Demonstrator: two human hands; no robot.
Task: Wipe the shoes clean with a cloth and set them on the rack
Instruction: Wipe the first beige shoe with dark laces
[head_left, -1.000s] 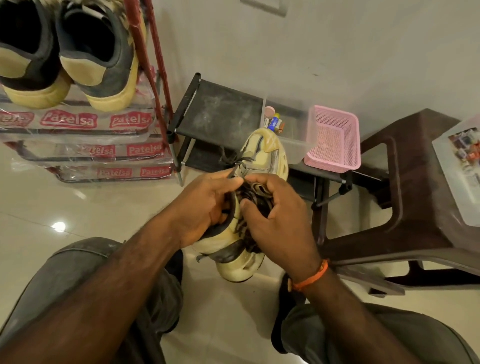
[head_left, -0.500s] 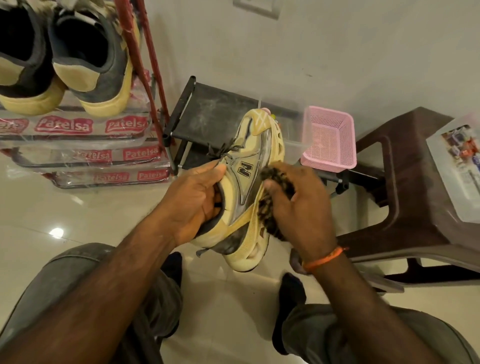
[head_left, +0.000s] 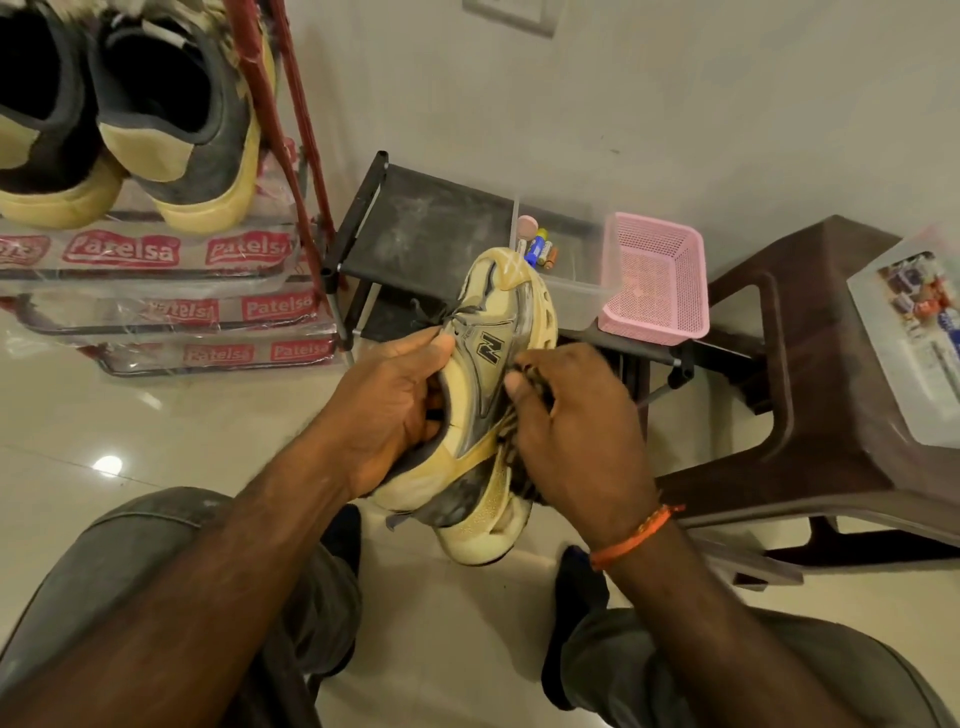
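A cream and grey sneaker (head_left: 493, 332) with an N logo is held over the floor between my knees, toe pointing away, its side turned up. My left hand (head_left: 395, 410) grips it at the collar, fingers inside the opening. My right hand (head_left: 576, 436) holds a dark patterned cloth (head_left: 524, 382) bunched against the shoe's side and sole edge; most of the cloth is hidden under the hand. Two grey and yellow shoes (head_left: 171, 114) stand on the top shelf of the red-framed rack (head_left: 291, 130) at the upper left.
The rack's lower shelves (head_left: 171, 312) are wrapped in plastic with red labels. A low black stand (head_left: 431, 223) by the wall carries a clear tub with batteries (head_left: 566, 260) and a pink basket (head_left: 654, 280). A brown plastic stool (head_left: 810, 364) with a box stands at right.
The shoe was turned from top-up to side-up. My right hand with the cloth went from the laces to the shoe's side, then slid back along it toward the heel.
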